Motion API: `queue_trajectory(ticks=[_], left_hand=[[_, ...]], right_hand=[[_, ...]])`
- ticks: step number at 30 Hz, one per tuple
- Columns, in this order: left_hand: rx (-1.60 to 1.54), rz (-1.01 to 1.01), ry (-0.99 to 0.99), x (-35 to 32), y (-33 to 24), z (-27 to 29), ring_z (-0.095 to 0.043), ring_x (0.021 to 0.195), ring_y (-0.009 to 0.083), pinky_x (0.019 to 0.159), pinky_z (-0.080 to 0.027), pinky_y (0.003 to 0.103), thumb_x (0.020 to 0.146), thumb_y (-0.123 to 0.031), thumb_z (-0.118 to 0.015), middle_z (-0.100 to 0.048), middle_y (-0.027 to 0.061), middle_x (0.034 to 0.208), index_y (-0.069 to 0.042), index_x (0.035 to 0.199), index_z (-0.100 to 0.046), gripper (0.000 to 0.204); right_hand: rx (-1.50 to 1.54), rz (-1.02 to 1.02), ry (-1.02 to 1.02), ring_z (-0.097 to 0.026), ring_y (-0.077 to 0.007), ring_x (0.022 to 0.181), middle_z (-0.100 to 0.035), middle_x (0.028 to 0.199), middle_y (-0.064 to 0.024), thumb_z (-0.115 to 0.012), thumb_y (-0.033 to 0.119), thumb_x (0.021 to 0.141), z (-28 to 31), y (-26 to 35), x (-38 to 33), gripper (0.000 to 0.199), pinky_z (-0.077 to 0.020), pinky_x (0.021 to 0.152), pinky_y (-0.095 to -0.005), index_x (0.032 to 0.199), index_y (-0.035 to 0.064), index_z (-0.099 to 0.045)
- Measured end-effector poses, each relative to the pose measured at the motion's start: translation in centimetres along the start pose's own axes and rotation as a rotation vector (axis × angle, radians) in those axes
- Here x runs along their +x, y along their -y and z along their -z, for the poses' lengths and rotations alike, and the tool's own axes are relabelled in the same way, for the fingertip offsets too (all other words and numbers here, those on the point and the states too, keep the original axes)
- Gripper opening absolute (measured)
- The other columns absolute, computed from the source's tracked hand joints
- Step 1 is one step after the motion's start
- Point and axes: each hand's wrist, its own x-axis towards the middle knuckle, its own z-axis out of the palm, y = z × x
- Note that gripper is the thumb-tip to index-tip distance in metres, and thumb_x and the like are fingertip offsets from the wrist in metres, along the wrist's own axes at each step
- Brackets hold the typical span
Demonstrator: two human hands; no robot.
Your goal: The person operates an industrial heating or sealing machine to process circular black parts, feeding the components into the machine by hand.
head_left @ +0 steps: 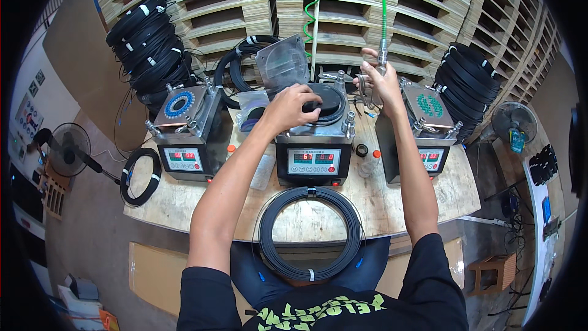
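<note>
My left hand (289, 109) is closed over the near-left side of a thick black round pad (331, 99), its fingers gripping the edge. The pad sits on top of the middle polishing machine (313, 178), a dark box with a lit red and green display. Just right of it, my right hand (386, 86) is wrapped round a metal air blow gun (383, 55), which hangs from a green hose (384, 0). Behind the left hand a square metal plate (282, 64) leans tilted. A coil of black cable (267, 227) rests at the table's front edge, against my lap.
Similar machines stand left (182, 162) and right (386, 147), topped by a blue connector ring (179, 104) and green connectors (429, 106). Cable stacks (144, 43) rise behind. Small bottles (368, 165) stand between machines. Fans (70, 150) flank the wooden table (184, 208).
</note>
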Motion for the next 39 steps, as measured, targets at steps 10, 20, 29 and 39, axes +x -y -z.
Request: queue_trajectory(ticks=[10, 20, 29, 39], left_hand=[[0.005, 0.058, 0.150, 0.3, 1.1, -0.2, -0.056, 0.115, 0.0273, 0.102, -0.044, 0.041, 0.076, -0.038, -0.077, -0.066, 0.0083, 0.117, -0.013, 0.112, -0.072, 0.044], [0.005, 0.061, 0.215, 0.6, 1.1, 0.0, -0.057, 0.115, 0.0290, 0.103, -0.042, 0.043, 0.078, -0.036, -0.075, -0.069, 0.0080, 0.117, -0.014, 0.121, -0.068, 0.049], [0.010, 0.063, 0.263, 0.5, 1.4, -0.1, -0.052, 0.122, 0.0275, 0.106, -0.038, 0.045, 0.080, -0.028, -0.071, -0.066, 0.0039, 0.124, -0.017, 0.141, -0.050, 0.066], [0.007, 0.438, -0.534, 0.0, 0.9, -1.7, -0.056, 0.093, 0.0414, 0.083, -0.045, 0.049, 0.087, -0.002, -0.050, -0.042, 0.0210, 0.109, -0.003, 0.108, -0.049, 0.021]], right_hand=[[0.027, -0.078, -0.039, -0.071, -0.0205, 0.081, -0.056, 0.112, -0.0137, -0.063, 0.021, 0.096, 2.0, -0.9, -1.2, 0.047, -0.0559, 0.070, -0.0287, 0.139, 0.0098, -0.049], [0.036, -0.094, -0.043, -0.070, -0.0209, 0.080, -0.054, 0.110, -0.0130, -0.062, 0.019, 0.096, 2.3, -1.2, -0.9, 0.047, -0.0572, 0.069, -0.0301, 0.140, 0.0097, -0.047], [0.037, -0.084, -0.034, -0.071, -0.0211, 0.081, -0.055, 0.109, -0.0126, -0.062, 0.019, 0.096, 2.2, -1.1, 0.2, 0.047, -0.0578, 0.070, -0.0295, 0.140, 0.0085, -0.046], [-0.942, -0.063, -0.210, -0.068, -0.0426, 0.086, -0.071, 0.090, -0.0241, -0.070, 0.058, 0.081, 4.6, -2.2, 8.6, 0.060, -0.0517, 0.074, -0.0486, 0.099, 0.0004, -0.070]])
